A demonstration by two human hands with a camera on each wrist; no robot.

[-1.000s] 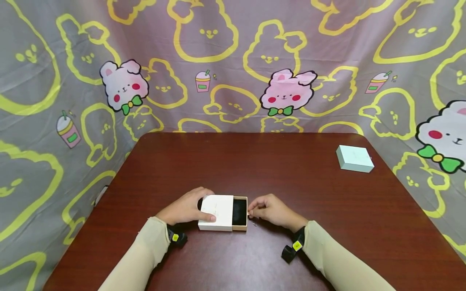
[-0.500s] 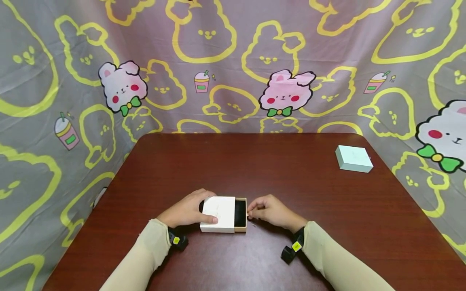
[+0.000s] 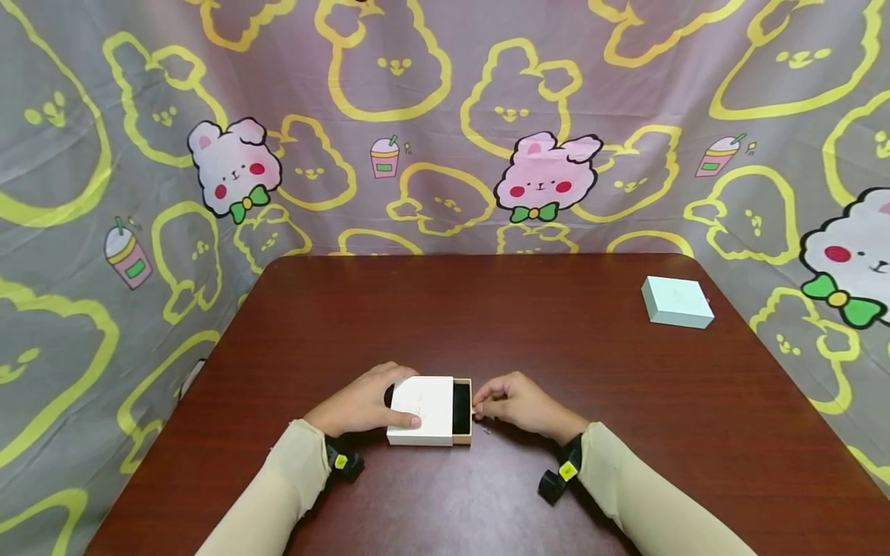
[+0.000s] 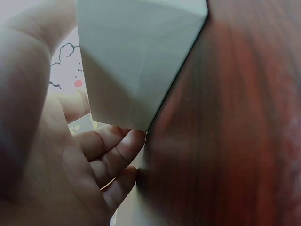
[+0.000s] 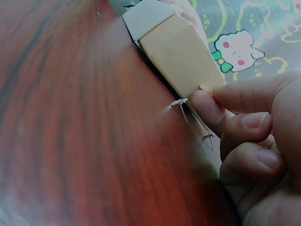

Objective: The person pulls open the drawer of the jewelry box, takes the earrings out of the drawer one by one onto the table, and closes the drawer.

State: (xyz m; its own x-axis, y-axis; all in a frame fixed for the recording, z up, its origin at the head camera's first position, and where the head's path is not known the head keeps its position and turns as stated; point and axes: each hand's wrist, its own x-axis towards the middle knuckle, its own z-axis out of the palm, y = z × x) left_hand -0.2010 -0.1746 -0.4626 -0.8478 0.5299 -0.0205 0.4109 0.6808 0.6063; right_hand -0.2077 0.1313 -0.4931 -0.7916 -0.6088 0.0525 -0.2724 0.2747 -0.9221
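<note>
A white sliding gift box (image 3: 424, 409) lies on the table, its tan inner tray (image 5: 181, 56) partly out on the right, showing a black lining (image 3: 461, 409). My left hand (image 3: 365, 401) grips the white sleeve from the left, thumb on top and fingers along the far side. At the tray's right end, my right hand (image 3: 518, 403) pinches a small pull tab (image 5: 201, 87) between thumb and forefinger. Two small silver stud earrings, one stud (image 5: 179, 102) and another stud (image 5: 209, 136), lie on the table beside the tray's end, close to the right fingers.
Another box, pale and closed (image 3: 677, 301), stands at the back right of the brown table (image 3: 445, 309), with something tiny by its right edge. A patterned cloth (image 3: 445, 116) hangs behind and along both sides.
My left hand has moved slightly right with the white sleeve, so less of the tray and black lining shows. The right hand stays almost in place at the tray's end.
</note>
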